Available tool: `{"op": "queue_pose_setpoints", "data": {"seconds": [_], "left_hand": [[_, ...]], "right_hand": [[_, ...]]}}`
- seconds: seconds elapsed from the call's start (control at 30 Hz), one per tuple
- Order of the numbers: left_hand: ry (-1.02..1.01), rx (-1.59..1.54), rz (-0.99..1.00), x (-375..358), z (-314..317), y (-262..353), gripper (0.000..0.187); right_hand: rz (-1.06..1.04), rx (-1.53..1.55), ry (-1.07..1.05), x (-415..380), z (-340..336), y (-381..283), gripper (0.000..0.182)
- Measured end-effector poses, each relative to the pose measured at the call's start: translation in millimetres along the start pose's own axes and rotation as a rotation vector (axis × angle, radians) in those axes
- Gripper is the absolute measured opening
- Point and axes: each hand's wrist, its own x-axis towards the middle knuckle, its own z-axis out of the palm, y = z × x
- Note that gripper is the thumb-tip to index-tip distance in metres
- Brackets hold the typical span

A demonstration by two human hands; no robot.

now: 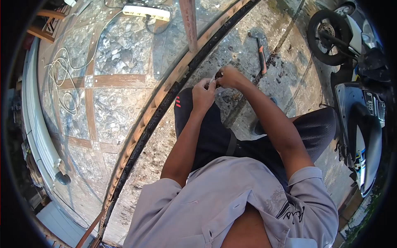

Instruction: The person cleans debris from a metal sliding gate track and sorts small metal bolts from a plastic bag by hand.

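Observation:
I am crouched on a concrete floor, both arms stretched forward over my knees. My left hand (pixel 203 93) and my right hand (pixel 228 76) meet just above my left knee, fingers pinched together on a small light-coloured object (pixel 214 77) held between them. The object is too small to identify. Both hands hover over the concrete, close to the dark track (pixel 165 99) that runs diagonally across the floor.
A hammer (pixel 261 50) with an orange-black handle lies on the concrete beyond my hands. A rusty pole (pixel 189 25) rises from the track. White cable (pixel 62 82) and a power strip (pixel 147 11) lie on the stone-tiled floor at left. A motor scooter (pixel 355 74) stands at right.

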Motion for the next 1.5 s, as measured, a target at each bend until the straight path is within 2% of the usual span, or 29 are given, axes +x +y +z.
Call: {"op": "queue_pose_setpoints", "data": {"seconds": [0.1, 0.17, 0.23, 0.3, 0.37, 0.43, 0.47, 0.57, 0.63, 0.7, 0.73, 0.83, 0.93, 1.0, 1.07, 1.13, 1.23, 1.33, 1.37, 1.43, 1.5], "left_hand": [[0.002, -0.185, -0.085, 14, -6, -13, 0.031], [0.107, -0.081, -0.206, 46, -29, -9, 0.035], [0.23, 0.011, -0.07, 105, -42, -34, 0.03], [0.229, 0.284, 0.077, 170, -52, -58, 0.025], [0.138, 0.506, 0.138, 225, -51, -66, 0.026], [0.002, 0.717, 0.385, 270, -48, -87, 0.032], [-0.024, 0.562, 0.572, 295, -46, -113, 0.036], [0.094, 0.983, 0.688, 294, -29, -92, 0.037], [0.044, 0.795, 0.688, 303, -22, -102, 0.029], [-0.018, 0.689, 0.703, 305, -24, -108, 0.025], [-0.015, 0.623, 0.773, 303, -23, -105, 0.019], [-0.119, 0.64, 0.5, 296, -32, -102, 0.017], [-0.003, 0.852, 0.449, 269, -73, -140, 0.014], [0.197, 0.055, -0.17, 192, -53, -52, 0.013], [0.126, -0.089, -0.125, 130, -44, -2, 0.015], [-0.045, -0.07, -0.16, 79, -28, 48, 0.016], [-0.295, 0.172, 0.114, 51, -4, 66, 0.017], [-0.416, 0.595, 0.524, 55, 5, 56, 0.018], [-0.398, 0.669, 0.521, 53, 4, 57, 0.022], [-0.364, 0.797, 0.532, 45, 3, 61, 0.031], [-0.212, 0.82, 0.508, 35, 3, 59, 0.041]], "right_hand": [[-0.115, 0.245, -0.238, -21, -55, -21, 0.027], [-0.112, 0.322, -0.343, -26, -104, -20, 0.032], [-0.279, 0.088, -0.148, -14, -145, 10, 0.037], [-0.16, -0.023, 0.022, -42, -197, 16, 0.036], [-0.179, -0.129, 0.126, -38, -209, 70, 0.033], [-0.162, -0.182, 0.14, -36, -212, 116, 0.03], [-0.14, -0.172, 0.106, -35, -208, 134, 0.029], [-0.107, -0.099, -0.011, -3, -169, 170, 0.027], [-0.042, -0.055, -0.092, 32, -139, 165, 0.029], [-0.051, -0.017, -0.063, 76, -108, 151, 0.032], [-0.109, -0.012, 0.006, 102, -85, 149, 0.033], [-0.103, 0.066, 0.484, 158, -10, 146, 0.031], [0.063, 0.077, 0.375, 173, 9, 146, 0.025], [0.087, 0.154, 0.407, 178, 11, 153, 0.022], [0.066, 0.217, 0.442, 174, 12, 161, 0.021], [0.043, 0.222, 0.42, 159, 15, 166, 0.023], [0.059, 0.196, 0.391, 156, 30, 178, 0.024], [0.054, 0.152, 0.483, 135, 35, 175, 0.023], [0.05, 0.13, 0.529, 124, 37, 171, 0.022], [0.025, 0.05, 0.429, 113, 40, 173, 0.022], [0.053, 0.121, 0.383, 113, 47, 183, 0.021]]}}
